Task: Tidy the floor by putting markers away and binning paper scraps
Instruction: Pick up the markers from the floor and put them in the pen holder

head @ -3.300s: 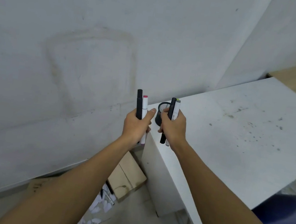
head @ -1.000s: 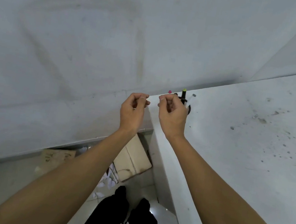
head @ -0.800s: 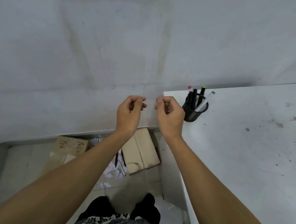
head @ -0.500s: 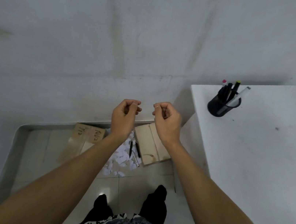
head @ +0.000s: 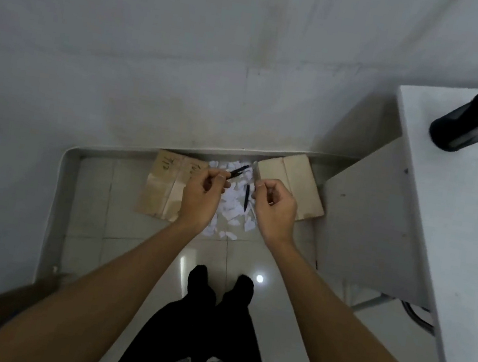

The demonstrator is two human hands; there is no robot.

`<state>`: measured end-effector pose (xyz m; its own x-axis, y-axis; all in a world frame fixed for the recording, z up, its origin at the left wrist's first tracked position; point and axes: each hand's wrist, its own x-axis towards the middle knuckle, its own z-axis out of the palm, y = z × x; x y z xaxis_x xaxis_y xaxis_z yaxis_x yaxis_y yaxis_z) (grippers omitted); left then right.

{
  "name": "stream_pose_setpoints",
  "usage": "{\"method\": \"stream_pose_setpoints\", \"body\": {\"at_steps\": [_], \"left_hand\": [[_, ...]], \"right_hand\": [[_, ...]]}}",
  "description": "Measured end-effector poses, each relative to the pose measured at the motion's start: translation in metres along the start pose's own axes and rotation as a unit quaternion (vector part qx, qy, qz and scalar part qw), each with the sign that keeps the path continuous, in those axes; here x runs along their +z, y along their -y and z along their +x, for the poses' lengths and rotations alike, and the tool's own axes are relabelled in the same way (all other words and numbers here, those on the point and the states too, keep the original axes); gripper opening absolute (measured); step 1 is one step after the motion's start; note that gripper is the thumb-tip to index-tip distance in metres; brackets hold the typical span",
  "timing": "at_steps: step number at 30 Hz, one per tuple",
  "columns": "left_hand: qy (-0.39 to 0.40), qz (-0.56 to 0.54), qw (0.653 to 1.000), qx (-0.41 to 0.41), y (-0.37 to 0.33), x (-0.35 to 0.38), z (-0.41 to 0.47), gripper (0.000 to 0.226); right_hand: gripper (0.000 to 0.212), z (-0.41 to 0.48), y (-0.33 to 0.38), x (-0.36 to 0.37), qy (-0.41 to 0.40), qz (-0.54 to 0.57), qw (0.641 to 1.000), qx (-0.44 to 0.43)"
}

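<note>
White paper scraps (head: 232, 209) lie in a heap on the tiled floor by the wall. Two black markers rest among them, one (head: 239, 171) tilted at the heap's far edge, one (head: 246, 197) pointing toward me. My left hand (head: 201, 198) and my right hand (head: 274, 210) hang well above the heap, fingers curled in, thumbs against fingertips, holding nothing. A black mesh pen cup (head: 469, 127) with several markers stands on the white table's corner (head: 457, 244) at the far right.
Two flattened cardboard pieces flank the scraps, one at the left (head: 163, 189) and one at the right (head: 291, 182). The wall and its raised white skirting (head: 56, 200) bound the floor area. My legs (head: 211, 316) stand just short of the heap.
The markers I held 3.3 s ago now stand in the cup. My view has swung down and left from the table to the floor, and both emptied hands have come away from the cup.
</note>
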<state>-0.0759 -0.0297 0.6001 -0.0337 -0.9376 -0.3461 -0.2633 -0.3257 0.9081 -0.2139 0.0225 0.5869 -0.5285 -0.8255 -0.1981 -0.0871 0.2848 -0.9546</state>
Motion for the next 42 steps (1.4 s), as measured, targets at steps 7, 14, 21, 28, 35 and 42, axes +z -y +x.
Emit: {"method": "stream_pose_setpoints", "body": {"at_steps": [7,14,21,28,35,42], "left_hand": [[0.04,0.048,0.997,-0.041,0.129,0.022,0.048,0.018],[0.086,0.105,0.99,-0.037,0.302,0.066,0.131,0.018],[0.137,0.179,0.974,0.008,0.477,0.126,0.225,0.014],[0.166,0.257,0.947,0.093,0.561,0.171,0.29,0.013],[0.19,0.287,0.926,0.155,0.597,0.18,0.311,0.015],[0.103,0.221,0.945,0.217,0.61,0.187,0.323,0.016]], "right_hand": [[0.015,0.04,-0.138,0.037,-0.007,-0.024,0.998,0.062],[0.018,0.1,-0.33,0.075,-0.037,-0.094,0.988,0.114],[0.017,0.143,-0.508,0.1,0.002,-0.225,0.974,0.033],[0.015,0.183,-0.597,0.124,0.063,-0.404,0.911,-0.055],[0.031,0.195,-0.636,0.129,0.057,-0.514,0.856,-0.027],[0.021,0.202,-0.628,0.143,-0.036,-0.373,0.924,-0.074]]}}
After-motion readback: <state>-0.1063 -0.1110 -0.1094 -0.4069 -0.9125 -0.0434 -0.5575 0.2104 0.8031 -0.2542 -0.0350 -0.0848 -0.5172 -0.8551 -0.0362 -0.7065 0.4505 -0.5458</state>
